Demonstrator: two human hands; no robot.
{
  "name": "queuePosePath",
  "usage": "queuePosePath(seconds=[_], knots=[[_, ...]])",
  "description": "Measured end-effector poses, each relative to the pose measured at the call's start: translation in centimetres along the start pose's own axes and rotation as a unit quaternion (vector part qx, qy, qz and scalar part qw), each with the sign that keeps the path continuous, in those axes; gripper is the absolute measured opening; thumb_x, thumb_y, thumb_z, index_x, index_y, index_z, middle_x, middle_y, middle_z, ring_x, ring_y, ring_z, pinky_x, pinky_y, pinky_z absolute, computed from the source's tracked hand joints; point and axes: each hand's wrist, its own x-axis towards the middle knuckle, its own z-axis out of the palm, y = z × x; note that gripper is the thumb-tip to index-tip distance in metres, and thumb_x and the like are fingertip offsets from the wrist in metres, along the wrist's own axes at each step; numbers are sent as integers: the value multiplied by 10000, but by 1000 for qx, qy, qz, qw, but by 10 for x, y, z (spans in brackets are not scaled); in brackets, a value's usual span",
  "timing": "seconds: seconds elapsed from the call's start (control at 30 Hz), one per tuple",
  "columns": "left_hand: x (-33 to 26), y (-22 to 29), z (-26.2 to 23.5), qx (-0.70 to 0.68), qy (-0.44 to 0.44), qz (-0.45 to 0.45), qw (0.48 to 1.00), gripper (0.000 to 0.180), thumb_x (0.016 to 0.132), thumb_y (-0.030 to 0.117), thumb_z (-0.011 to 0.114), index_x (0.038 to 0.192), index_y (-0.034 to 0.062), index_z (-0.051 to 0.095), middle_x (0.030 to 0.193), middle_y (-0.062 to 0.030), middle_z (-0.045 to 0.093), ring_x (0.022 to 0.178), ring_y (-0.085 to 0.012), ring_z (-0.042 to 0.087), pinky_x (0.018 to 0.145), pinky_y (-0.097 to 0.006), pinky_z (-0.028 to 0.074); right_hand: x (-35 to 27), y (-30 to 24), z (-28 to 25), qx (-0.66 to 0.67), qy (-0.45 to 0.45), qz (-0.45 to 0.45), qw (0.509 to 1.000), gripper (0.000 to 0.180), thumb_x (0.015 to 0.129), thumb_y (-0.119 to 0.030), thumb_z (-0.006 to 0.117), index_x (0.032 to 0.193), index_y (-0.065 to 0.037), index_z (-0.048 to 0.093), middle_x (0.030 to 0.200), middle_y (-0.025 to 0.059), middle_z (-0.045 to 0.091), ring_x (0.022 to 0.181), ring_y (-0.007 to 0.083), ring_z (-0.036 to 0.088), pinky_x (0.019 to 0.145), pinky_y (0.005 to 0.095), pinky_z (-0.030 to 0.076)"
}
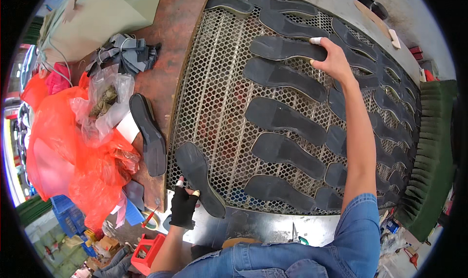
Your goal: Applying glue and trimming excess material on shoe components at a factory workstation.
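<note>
My left hand (183,208), in a black fingerless glove with pale fingertip covers, grips the edge of a dark insole (199,176) at the near left corner of a perforated metal mesh (219,97). On the far side, my right hand (335,61) is bare apart from white fingertip covers. Its thumb and fingers pinch another dark insole (282,48) across its width, with that insole lying on or just over the mesh. Below it are more insoles in a column, among them a second one (285,78) and a third one (286,120).
More insoles (390,105) cover the mesh's right part, beside a dark green brush-like curtain (431,151). On the wooden board (178,29) at left lie a thick black sole (147,134) and a bundle of grey strips (129,53). Red plastic bags (58,146) bulge alongside.
</note>
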Motion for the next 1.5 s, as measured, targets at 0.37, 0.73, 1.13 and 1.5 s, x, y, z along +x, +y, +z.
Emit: queuePosePath(seconds=[0.37,0.73,1.13,1.5], knots=[[-6,3,8,56,58,50,996,667,835,54,564,1431,82,267,718,-13,530,590,-118,526,549,-278,451,64,-38,43,-21,48,23,998,509,731,-322,726,1127,-34,588,1081,129,573,1006,303,567,867,387,452],[-17,-5,8,157,50,162,973,871,667,205,783,1399,70,331,835,-48,551,581,-163,533,538,-282,449,177,-97,136,-245,36,11,969,587,744,-246,709,1228,-15,470,1125,189,513,1069,360,499,879,442,451],[-50,18,20,293,79,274,913,927,629,353,788,1391,109,320,1388,-275,250,1100,-436,498,756,-434,507,-152,-290,80,40,17,209,977,647,643,-295,772,1141,30,517,985,207,598,901,309,598,802,376,469],[-118,-61,-31,-28,57,492,868,483,679,66,725,1126,71,541,1116,-139,556,681,-140,565,583,-280,477,-268,-322,166,-194,73,22,978,742,680,-478,737,1191,0,491,1145,169,466,983,336,528,803,401,458]])
